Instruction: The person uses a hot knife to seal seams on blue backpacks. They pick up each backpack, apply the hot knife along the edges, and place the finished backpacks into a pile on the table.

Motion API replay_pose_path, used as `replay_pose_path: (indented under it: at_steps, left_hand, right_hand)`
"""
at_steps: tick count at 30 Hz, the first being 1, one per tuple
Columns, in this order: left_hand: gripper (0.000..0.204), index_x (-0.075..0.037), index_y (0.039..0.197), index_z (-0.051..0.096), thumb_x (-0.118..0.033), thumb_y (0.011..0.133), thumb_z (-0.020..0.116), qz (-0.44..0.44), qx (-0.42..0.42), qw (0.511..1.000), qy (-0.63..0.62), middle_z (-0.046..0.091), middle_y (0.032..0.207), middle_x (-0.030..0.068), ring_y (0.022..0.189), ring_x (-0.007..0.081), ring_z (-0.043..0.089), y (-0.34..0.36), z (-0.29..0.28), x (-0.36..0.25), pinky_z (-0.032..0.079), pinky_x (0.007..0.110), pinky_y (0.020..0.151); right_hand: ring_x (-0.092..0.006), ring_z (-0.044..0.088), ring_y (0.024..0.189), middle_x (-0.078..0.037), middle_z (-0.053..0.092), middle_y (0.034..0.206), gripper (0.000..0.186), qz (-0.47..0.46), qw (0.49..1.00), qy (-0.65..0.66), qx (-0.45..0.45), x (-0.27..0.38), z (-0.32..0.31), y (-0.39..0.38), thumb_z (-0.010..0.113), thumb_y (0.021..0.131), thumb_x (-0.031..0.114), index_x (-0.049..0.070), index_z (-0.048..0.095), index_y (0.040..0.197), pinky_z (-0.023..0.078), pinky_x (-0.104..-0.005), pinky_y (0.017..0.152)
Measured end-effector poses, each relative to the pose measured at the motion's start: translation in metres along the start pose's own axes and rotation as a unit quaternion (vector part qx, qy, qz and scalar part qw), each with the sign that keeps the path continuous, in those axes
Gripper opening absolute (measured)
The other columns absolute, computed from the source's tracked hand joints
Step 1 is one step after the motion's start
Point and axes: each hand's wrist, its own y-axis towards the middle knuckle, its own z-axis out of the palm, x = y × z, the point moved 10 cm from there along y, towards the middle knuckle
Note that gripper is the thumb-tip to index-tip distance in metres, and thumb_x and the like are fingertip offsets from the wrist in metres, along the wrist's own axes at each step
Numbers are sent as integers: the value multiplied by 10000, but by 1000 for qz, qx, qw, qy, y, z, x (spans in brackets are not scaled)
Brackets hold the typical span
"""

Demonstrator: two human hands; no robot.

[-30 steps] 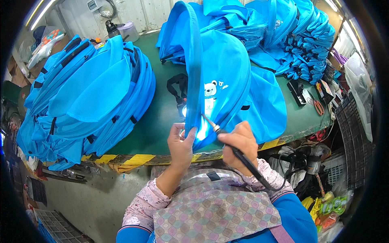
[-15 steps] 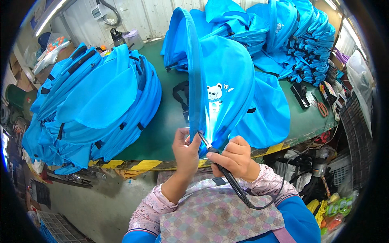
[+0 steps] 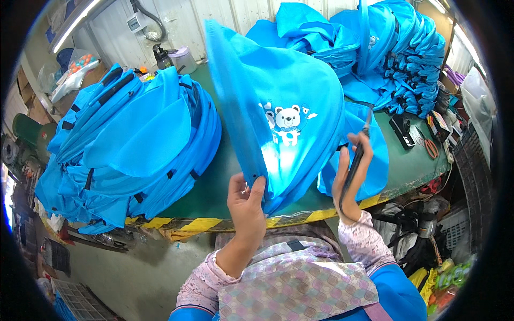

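Note:
A blue fabric canopy point(image 3: 300, 80) printed with white bears stands near the table's front, a bright patch of light at its lower part. My left hand point(image 3: 245, 195) pinches the lower end of its curved front edge, just below a small dark spot or hole. My right hand point(image 3: 350, 176) holds a black pen-like hot tool point(image 3: 353, 168) with a cord, tip pointing up, to the right of the canopy. Another blue fabric piece point(image 3: 377, 171) lies behind that hand.
A large pile of blue canopies point(image 3: 134, 139) lies left, more stacks point(image 3: 407, 53) at back right. Scissors point(image 3: 431, 147), a black device point(image 3: 401, 131), a spray bottle point(image 3: 163, 59) and lidded pot point(image 3: 184, 61) sit on the green table point(image 3: 412, 166). Bagged clutter point(image 3: 439, 289) is below right.
My right hand and tool have moved up and right, away from the canopy's edge, tip now upward. The canopy's front edge has swung leftward, showing more print. My left hand still grips it.

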Motion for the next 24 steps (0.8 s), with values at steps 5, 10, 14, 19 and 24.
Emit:
replay_pose_path:
  at_steps: [5, 10, 14, 19, 24]
  left_hand:
    - [530, -14, 1303, 440, -170, 904, 751, 82, 75, 965, 239, 599, 1196, 143, 1098, 235, 612, -4, 25, -16, 494, 388, 945]
    - [607, 42, 1380, 340, -80, 894, 683, 172, 257, 790, 529, 544, 1202, 297, 1061, 466, 599, -5, 102, -3, 485, 460, 881]
    - [467, 40, 1370, 428, -12, 935, 590, 320, 190, 816, 442, 581, 1186, 287, 1085, 456, 607, 40, 148, -48, 485, 435, 904]
    - [488, 75, 1348, 452, -147, 944, 611, 397, 244, 730, 500, 588, 1249, 317, 1158, 452, 590, 158, 231, -39, 458, 435, 983]
    - [574, 39, 1395, 439, -200, 918, 651, 367, 302, 643, 600, 576, 1270, 324, 1181, 467, 567, 302, 365, 34, 455, 475, 1000]
  right_hand:
    - [-255, 502, 1217, -174, 470, 1411, 598, 130, 984, 120, -23, -47, 32, 22, 574, 1015, 191, 18, 261, 1494, 417, -365, 969]
    - [-272, 507, 1262, -196, 481, 1416, 705, -93, 976, 193, 51, 50, 63, 62, 644, 951, 253, 28, 252, 1493, 430, -382, 1002]
    - [-343, 586, 1206, -266, 438, 1446, 761, -179, 936, 298, 48, 65, 59, 102, 672, 953, 363, 12, 246, 1476, 482, -443, 995]
    - [-319, 683, 1056, -299, 474, 1396, 679, -92, 933, 332, -103, -22, 21, 88, 631, 988, 322, 9, 260, 1462, 491, -449, 977]
    - [-251, 707, 895, -306, 483, 1368, 617, 10, 960, 280, -25, -115, 35, 78, 593, 1010, 261, 7, 243, 1450, 567, -372, 835]
